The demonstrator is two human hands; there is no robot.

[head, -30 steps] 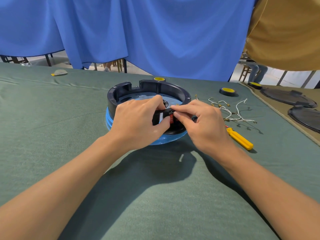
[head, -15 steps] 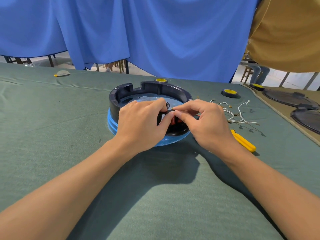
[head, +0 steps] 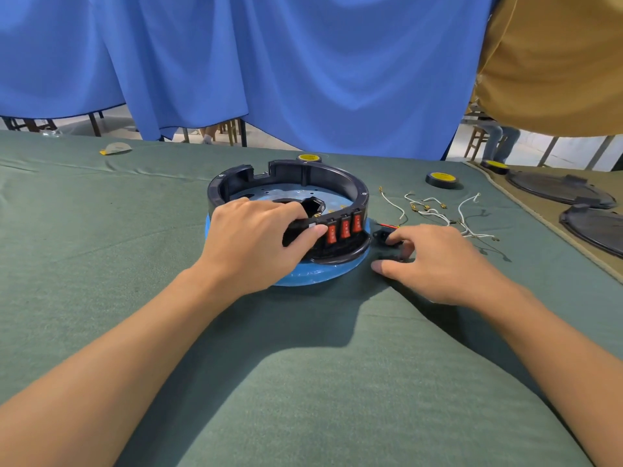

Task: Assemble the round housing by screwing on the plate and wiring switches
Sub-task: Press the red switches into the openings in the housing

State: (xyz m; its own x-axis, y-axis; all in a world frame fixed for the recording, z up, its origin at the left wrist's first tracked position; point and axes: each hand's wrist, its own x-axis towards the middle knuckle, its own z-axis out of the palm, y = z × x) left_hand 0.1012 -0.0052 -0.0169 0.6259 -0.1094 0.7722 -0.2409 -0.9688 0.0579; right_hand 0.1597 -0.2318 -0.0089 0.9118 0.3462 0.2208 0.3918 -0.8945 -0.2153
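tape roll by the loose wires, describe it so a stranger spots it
Start at the round black housing mid-table; white wires lie right of it. Behind them sits the tape roll, black with yellow core, the only roll unhidden on the green cloth.

We log two hands, left hand (head: 256,244) and right hand (head: 445,267), on uncovered forearms (head: 118,358) bare to the frame edge. Fingers (head: 409,232) slim, nails short, thumbnails plain.

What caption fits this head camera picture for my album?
The left hand grips the round housing beside three red switches while the right hand touches a small black part beside it.
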